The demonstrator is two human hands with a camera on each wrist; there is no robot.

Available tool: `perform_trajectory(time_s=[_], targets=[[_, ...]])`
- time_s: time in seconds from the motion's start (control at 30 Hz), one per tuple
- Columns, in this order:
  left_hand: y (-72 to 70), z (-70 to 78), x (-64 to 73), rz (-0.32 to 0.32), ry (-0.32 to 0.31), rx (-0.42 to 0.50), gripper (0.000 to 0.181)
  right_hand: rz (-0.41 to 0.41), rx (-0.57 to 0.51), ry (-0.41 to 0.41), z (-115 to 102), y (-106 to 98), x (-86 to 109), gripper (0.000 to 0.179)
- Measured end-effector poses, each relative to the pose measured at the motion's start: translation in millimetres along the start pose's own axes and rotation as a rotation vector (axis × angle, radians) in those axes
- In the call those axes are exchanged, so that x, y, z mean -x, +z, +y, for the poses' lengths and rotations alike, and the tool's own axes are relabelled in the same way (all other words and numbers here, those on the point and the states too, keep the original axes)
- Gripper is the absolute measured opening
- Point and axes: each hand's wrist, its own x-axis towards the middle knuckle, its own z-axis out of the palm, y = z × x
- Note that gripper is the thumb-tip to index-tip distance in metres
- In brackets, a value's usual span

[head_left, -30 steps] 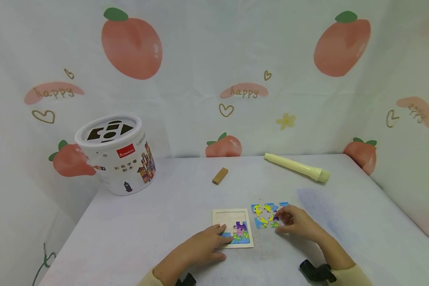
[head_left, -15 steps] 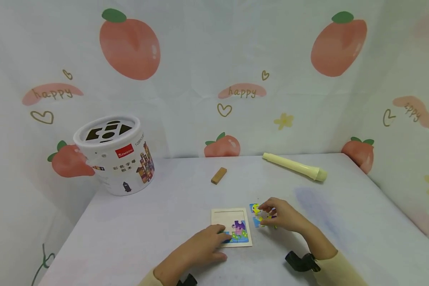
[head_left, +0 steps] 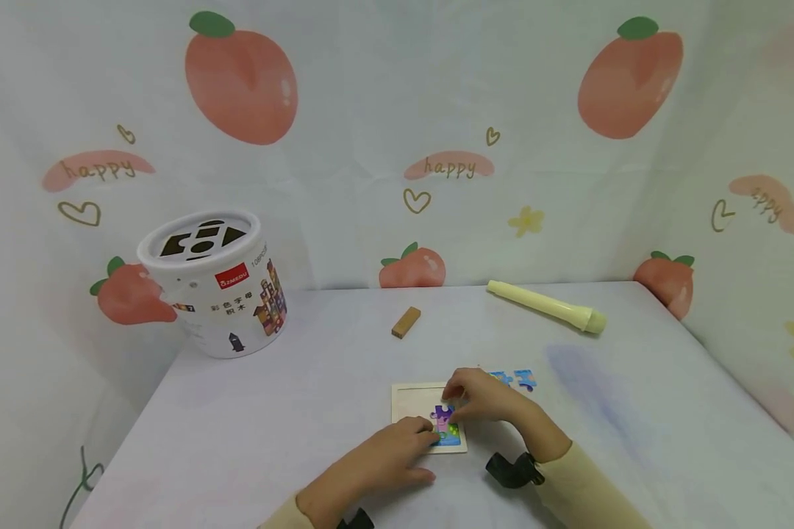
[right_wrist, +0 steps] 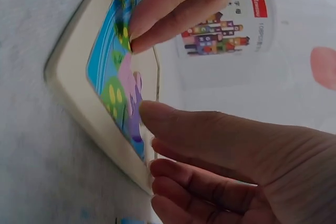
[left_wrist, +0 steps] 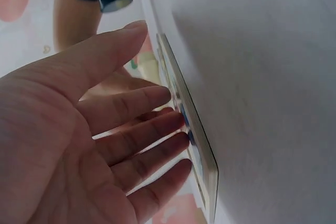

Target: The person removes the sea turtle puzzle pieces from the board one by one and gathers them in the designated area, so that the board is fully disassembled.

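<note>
A jigsaw board [head_left: 409, 397] with a pale wooden frame lies on the table. Blue and green pieces fill its near part, below a purple-and-pink piece [head_left: 442, 413]. My left hand [head_left: 397, 450] rests its fairly straight fingertips on the pieces along the near side; its thumb stands apart. Over the right side of the board is my right hand [head_left: 488, 400], thumb and fingers bent toward each other. In the right wrist view its thumb tip [right_wrist: 152, 111] is right at the purple piece [right_wrist: 134, 116]; I cannot tell whether a piece is between the fingers.
Loose blue jigsaw pieces [head_left: 524, 378] lie right of the board, partly hidden by my right hand. Behind are a small brown block [head_left: 406, 322] and a pale yellow toy microphone [head_left: 548, 306]. A white bucket [head_left: 215, 294] with a shape-hole lid stands back left.
My right hand has moved left from the loose pieces to over the board, uncovering the rightmost loose pieces. My left hand has shifted slightly right and stays on the board.
</note>
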Motion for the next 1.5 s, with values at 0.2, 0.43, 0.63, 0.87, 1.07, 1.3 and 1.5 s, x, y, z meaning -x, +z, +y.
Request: perform_trajectory(time_s=[0.2,0.43,0.63,0.87,1.07,1.3,1.5], targets=[[1.5,-0.5,0.9,0.004,0.023,-0.018,0.054,-0.027,-0.038,0.05,-4.0,6.1,-6.2,0.019],[2.5,-3.0,0.9,0.009,0.047,-0.031,0.055,-0.026,-0.046,0.058,-4.1,11.1,-7.1,0.013],[3.0,-1.6,1.9,0.009,0.038,-0.021,0.055,-0.02,-0.07,0.078,-1.8,15.0,-8.8,0.01],[4.9,0.1,2.1,0.018,0.024,-0.029,0.055,-0.015,-0.115,0.077,-0.2,14.2,-7.7,0.011],[4.5,5.8,3.2,0.022,-0.001,-0.052,0.055,-0.004,-0.224,0.094,6.7,9.8,-5.7,0.007],[5.8,6.8,2.6,0.009,-0.014,-0.053,0.055,-0.005,-0.355,0.101,17.9,8.0,-0.7,0.011],[6.0,7.2,3.1,0.002,-0.024,-0.051,0.057,0.037,-0.381,0.103,29.2,-2.1,12.4,0.018]])
